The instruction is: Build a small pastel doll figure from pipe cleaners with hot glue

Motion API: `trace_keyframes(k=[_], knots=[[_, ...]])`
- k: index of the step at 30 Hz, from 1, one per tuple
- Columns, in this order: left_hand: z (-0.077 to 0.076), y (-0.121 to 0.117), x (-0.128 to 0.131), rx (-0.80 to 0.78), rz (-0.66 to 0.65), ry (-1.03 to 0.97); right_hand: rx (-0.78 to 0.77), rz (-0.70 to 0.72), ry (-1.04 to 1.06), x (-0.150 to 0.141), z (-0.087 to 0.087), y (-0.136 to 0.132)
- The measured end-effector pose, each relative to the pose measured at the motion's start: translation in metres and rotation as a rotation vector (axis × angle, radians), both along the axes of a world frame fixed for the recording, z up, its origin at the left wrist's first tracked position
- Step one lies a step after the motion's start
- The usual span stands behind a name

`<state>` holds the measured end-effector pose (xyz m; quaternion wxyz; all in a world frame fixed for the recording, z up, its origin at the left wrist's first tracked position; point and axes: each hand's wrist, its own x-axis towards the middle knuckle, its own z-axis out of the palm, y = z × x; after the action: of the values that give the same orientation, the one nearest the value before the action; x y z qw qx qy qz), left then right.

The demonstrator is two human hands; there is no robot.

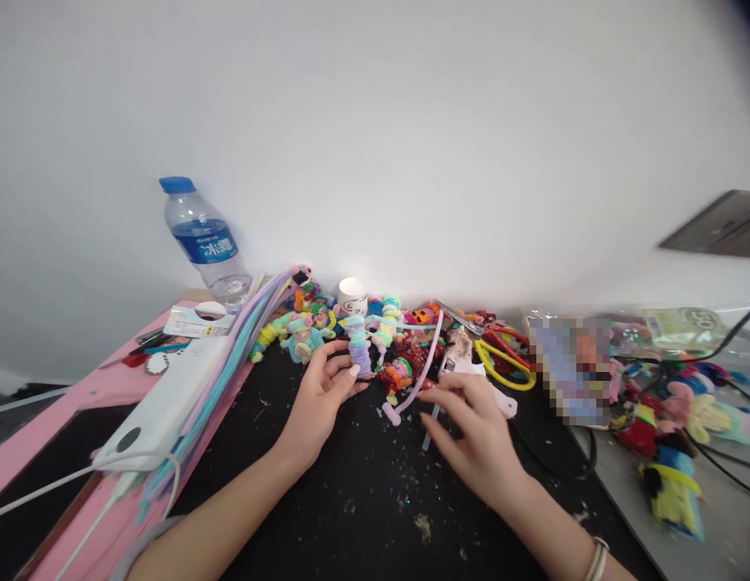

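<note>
My left hand [320, 395] is closed around a coiled pastel pipe-cleaner piece [358, 347], purple low down and paler blue-green at the top. Its thumb presses the purple coils, and the piece stands upright. My right hand [471, 428] has its fingers apart over the near side of a white glue gun [459, 347]; whether it touches the gun is unclear. A clear glue stick [431, 428] shows below the fingers. Between the hands lies a lilac pipe cleaner [424, 375] with a curled end, beside a red-and-orange fuzzy figure [399, 371].
Yellow-handled scissors [501, 363] lie behind my right hand. Along the wall stand a paper cup [353, 297] and a water bottle [202, 242]. Loose pastel pipe cleaners [220, 387] drape over a white power bank [169, 403] at left. Fuzzy dolls [671, 476] and a plastic bag [683, 331] are at right.
</note>
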<state>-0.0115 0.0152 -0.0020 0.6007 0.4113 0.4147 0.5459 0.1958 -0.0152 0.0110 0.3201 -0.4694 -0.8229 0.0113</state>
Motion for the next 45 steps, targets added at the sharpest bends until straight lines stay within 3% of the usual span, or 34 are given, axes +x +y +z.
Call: trace_keyframes(k=[3, 7, 16, 25, 34, 45], knots=[[0.001, -0.001, 0.001, 0.011, -0.011, 0.019, -0.128, 0.07, -0.089, -0.016, -0.006, -0.004], [0.003, -0.003, 0.004, 0.032, -0.016, 0.055, -0.172, 0.08, -0.107, -0.026, -0.011, -0.003], [-0.002, -0.004, 0.007, 0.085, -0.048, 0.065, -0.196, 0.163, 0.125, -0.019, -0.01, -0.005], [-0.001, -0.012, 0.008, 0.151, -0.133, 0.281, -0.153, 0.091, 0.35, -0.017, -0.01, -0.011], [-0.001, -0.016, 0.01, 0.205, -0.11, 0.399, -0.274, -0.039, 0.566, -0.018, -0.015, -0.009], [-0.002, -0.019, 0.012, 0.174, -0.103, 0.338, -0.32, -0.048, 0.701, -0.022, -0.017, -0.011]])
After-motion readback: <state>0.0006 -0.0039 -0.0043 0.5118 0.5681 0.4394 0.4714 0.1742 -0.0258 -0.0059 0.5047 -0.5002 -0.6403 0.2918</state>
